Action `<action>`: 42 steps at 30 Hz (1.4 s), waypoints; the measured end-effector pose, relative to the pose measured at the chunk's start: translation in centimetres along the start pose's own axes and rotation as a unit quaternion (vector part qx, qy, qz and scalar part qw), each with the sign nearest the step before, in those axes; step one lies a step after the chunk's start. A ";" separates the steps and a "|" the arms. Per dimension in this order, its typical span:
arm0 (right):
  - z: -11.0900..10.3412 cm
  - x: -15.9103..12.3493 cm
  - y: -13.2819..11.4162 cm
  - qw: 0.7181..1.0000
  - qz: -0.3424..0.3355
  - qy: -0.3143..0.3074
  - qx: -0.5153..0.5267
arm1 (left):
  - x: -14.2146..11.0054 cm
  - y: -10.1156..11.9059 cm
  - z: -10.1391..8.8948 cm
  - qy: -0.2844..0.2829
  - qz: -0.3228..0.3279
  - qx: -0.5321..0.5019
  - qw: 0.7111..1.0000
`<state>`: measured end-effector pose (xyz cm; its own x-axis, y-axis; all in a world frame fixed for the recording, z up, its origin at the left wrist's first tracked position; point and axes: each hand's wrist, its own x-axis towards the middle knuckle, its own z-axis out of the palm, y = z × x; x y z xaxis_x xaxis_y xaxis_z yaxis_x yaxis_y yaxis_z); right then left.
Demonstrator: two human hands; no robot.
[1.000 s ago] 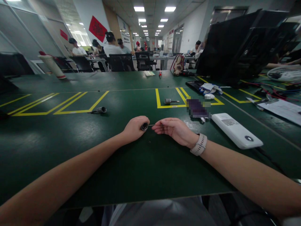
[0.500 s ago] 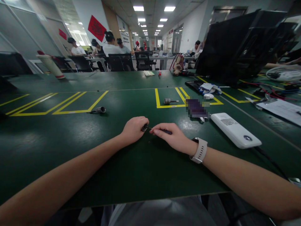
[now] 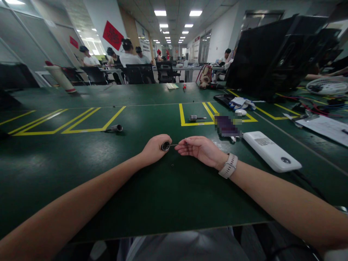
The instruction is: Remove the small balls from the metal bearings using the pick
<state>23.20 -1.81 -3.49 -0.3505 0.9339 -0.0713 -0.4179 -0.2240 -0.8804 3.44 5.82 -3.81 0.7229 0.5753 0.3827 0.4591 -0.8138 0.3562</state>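
In my left hand [image 3: 155, 148] is a short metal cylinder [image 3: 165, 146], fingers wrapped round it, its dark hollow end facing right. The thin metal shaft of a slim screwdriver [image 3: 173, 145] runs from that opening to my right hand [image 3: 199, 149]. The right fingers are stretched and close together, with the tool between them and the thumb; its handle is hidden behind them. Whether the tip touches the inside of the cylinder cannot be seen. Just below the gap between the hands, a tiny ring [image 3: 172, 165] lies on the green table [image 3: 152, 203].
A similar metal piece with a stem [image 3: 197, 118] lies inside yellow tape, and another [image 3: 116, 128] lies to the left. On the right are a phone [image 3: 228, 126], a white power bank [image 3: 272, 151], gloves [image 3: 241, 103] and a clipboard [image 3: 326, 127]. People sit at far desks.
My right hand has turned and its fingers have straightened, so the tool's dark handle no longer shows. The cylinder's opening in my left hand now faces the camera more.
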 end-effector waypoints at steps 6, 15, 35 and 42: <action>0.2 -0.1 0.1 1.000 -0.015 0.006 -0.018 | 0.0 0.0 0.0 0.004 -0.009 0.015 1.000; 0.5 -0.6 -0.2 0.997 -0.040 0.030 -0.063 | -0.1 -0.6 0.2 0.021 -0.024 0.025 0.999; 2.0 -1.1 0.5 0.984 -0.084 0.011 -0.159 | 0.0 -0.2 0.0 0.001 0.018 -0.018 1.000; 1.8 -1.4 0.1 0.953 -0.146 0.034 -0.264 | -0.1 -0.2 0.1 -0.012 0.006 -0.011 1.000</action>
<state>22.13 -3.63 -2.61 -0.2222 0.9548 0.1977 -0.0028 0.2021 -0.9794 3.37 5.91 -4.04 0.7406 0.5636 0.3658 0.4393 -0.8181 0.3711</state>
